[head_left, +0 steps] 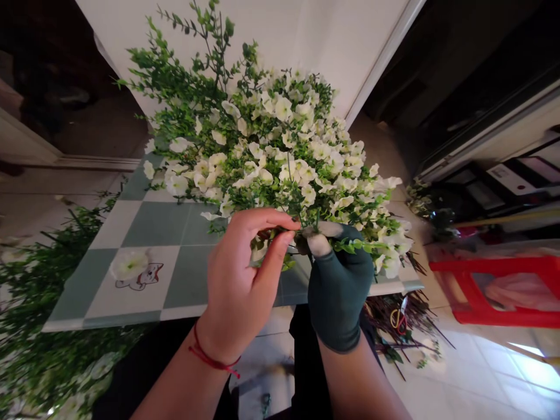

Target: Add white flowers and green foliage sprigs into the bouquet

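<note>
My left hand [245, 268], bare with a red string at the wrist, pinches something small and thin between thumb and forefinger. Beside it, my right hand [341, 280] wears a dark green glove with pale fingertips and grips a green leafy stem [354, 245]. The fingertips of both hands nearly meet in front of a large heap of white artificial flowers [280, 157] with green leaves. What lies between the fingertips is partly hidden. A loose white flower [130, 265] lies on the checked tabletop [153, 224] at the left.
More greenery [26, 315] fills the lower left beside the table. Red-handled scissors [399, 318] rest on a pile of dark stems [380, 315] at the lower right. A red plastic stool [503, 265] stands on the tiled floor at the right, below binders [511, 178] on a shelf.
</note>
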The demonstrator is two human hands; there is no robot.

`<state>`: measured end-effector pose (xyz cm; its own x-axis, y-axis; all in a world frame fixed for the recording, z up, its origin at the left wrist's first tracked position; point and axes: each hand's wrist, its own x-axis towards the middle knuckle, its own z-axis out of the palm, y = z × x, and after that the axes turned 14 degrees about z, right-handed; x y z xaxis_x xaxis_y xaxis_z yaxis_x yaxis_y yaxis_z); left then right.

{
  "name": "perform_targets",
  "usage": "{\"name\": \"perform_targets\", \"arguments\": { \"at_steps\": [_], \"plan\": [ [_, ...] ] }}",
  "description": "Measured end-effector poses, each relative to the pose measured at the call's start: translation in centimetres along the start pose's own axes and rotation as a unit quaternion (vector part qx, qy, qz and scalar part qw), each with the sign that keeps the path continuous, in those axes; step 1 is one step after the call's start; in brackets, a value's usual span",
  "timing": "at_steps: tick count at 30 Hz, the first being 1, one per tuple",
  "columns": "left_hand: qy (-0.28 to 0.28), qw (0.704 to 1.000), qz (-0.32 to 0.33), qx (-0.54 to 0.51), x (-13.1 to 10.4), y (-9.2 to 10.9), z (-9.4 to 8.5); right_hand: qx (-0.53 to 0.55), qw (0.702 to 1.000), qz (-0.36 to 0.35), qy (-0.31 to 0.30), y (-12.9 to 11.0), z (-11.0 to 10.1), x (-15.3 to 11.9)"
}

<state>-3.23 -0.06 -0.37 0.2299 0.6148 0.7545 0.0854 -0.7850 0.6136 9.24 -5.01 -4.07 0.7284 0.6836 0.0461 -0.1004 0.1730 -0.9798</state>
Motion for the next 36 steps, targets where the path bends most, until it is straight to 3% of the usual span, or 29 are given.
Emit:
{"name": "perform_targets", "arguments": {
  "at_steps": [6, 12, 19, 36],
  "plan": [
    [-0.006, 0.999, -0.012, -0.04, -0.3, -0.4, 0.2, -0.011, 0.998, -0.031, -0.048, -1.2, 0.5, 0.0],
    [0.006, 0.996, -0.026, -0.082, -0.4, -0.5, 0.5, -0.009, 0.997, -0.01, -0.078, -1.2, 0.5, -0.2],
    [0.0, 0.998, -0.016, -0.062, -0.1, -0.4, 0.5, -0.015, 0.994, 0.017, -0.105, -1.0, 0.3, -0.5],
    [0.004, 0.997, 0.01, -0.08, 0.4, -0.4, 0.3, 0.017, 0.992, 0.048, -0.115, -1.2, 0.3, -0.5]
  ]
}}
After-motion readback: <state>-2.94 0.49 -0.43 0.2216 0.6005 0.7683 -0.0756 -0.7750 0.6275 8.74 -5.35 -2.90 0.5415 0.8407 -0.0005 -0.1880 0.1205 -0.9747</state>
